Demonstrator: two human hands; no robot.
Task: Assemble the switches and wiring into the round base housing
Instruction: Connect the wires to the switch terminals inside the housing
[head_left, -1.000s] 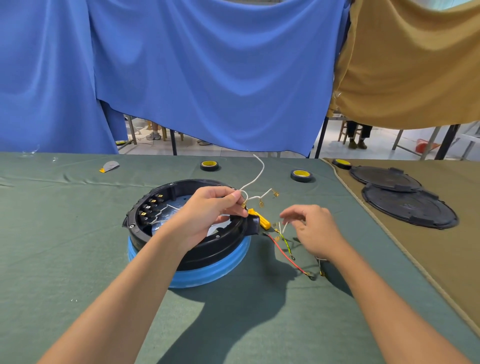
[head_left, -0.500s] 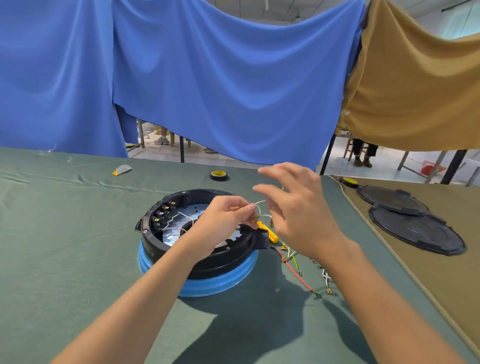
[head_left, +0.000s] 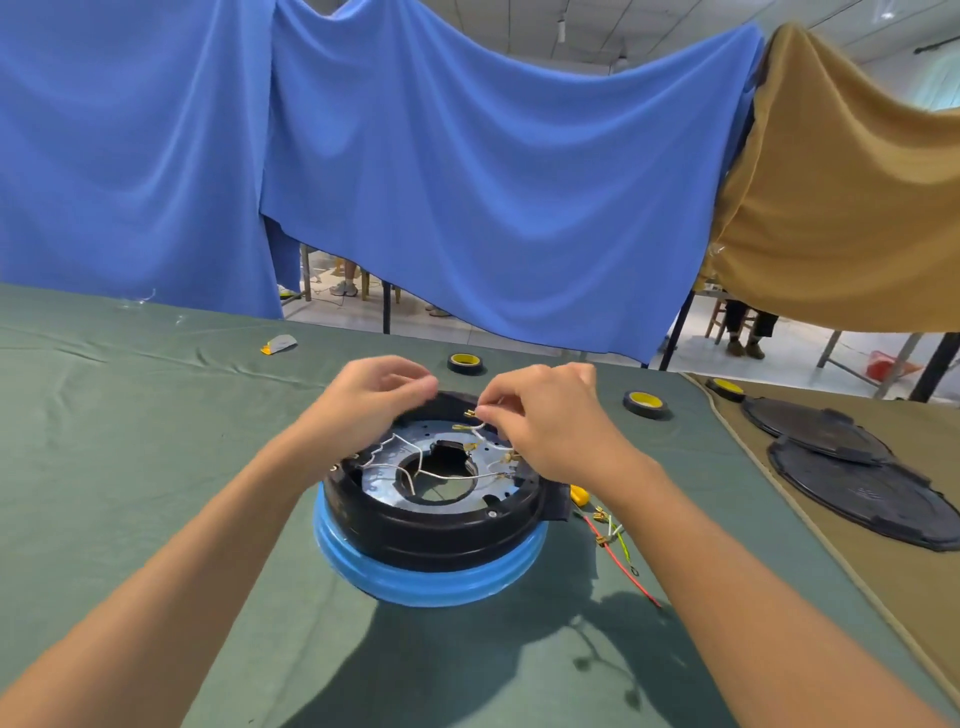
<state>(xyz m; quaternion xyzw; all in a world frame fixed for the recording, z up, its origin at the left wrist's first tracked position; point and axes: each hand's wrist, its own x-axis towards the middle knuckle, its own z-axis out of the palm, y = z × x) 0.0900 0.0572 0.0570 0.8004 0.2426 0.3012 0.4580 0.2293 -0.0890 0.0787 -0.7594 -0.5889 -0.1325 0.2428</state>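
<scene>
The round black base housing (head_left: 436, 525) sits on a blue ring (head_left: 426, 577) on the green cloth, its metal plate and centre hole facing up. White wires (head_left: 415, 467) with brass terminals lie across the plate. My right hand (head_left: 550, 426) hovers over the housing's right rim and pinches a white wire near a brass terminal (head_left: 469, 413). Over the back rim, my left hand (head_left: 374, 400) has curled fingers; what they hold is hidden. The switches inside the left wall are covered by my left forearm.
Loose red, green and white wires (head_left: 615, 540) and a yellow part (head_left: 579, 493) lie right of the housing. Two tape rolls (head_left: 466, 362) (head_left: 645, 402) stand behind it, black round covers (head_left: 852, 467) on the tan cloth at right. A small scraper (head_left: 279, 344) lies far left.
Both hands moved up over the housing. My right hand left the loose wires on the cloth and now pinches a white wire above the plate. The view came closer.
</scene>
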